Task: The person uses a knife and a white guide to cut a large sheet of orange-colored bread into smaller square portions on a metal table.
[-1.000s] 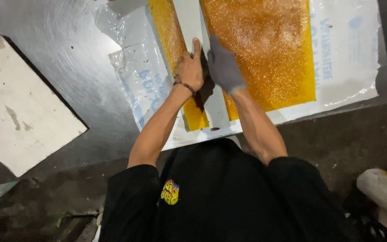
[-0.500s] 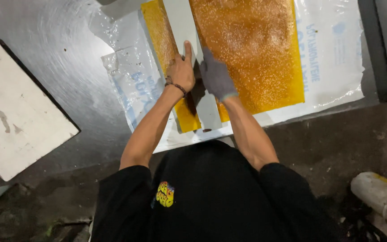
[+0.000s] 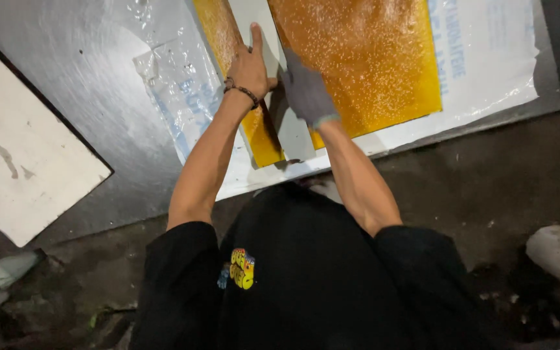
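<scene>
The person stood over a metal table (image 3: 66,97) on which a wide amber sheet (image 3: 364,58), speckled with pale grains, lay on a white plastic wrapper (image 3: 487,71). The bare left hand (image 3: 249,68) lay flat, fingers extended and spread, pressing on a grey straightedge (image 3: 293,139) that ran along the gap between the wide sheet and a narrow amber strip (image 3: 264,136). The strip lay just to the left of the left fingers, the wide sheet just to the right of the right hand. The gloved right hand (image 3: 306,91) was curled against the straightedge close beside the left hand; whether its fingers closed on a blade or only on the edge of the straightedge could not be told. Judged from this layout, the step in hand was the parting of a strip from the sheet along the guide, with the strip apparently already separated over most of its visible length. The next move would call for steady downward pressure from the left fingers so that the guide did not slip. A white board (image 3: 21,142) lay well apart to the left.
</scene>
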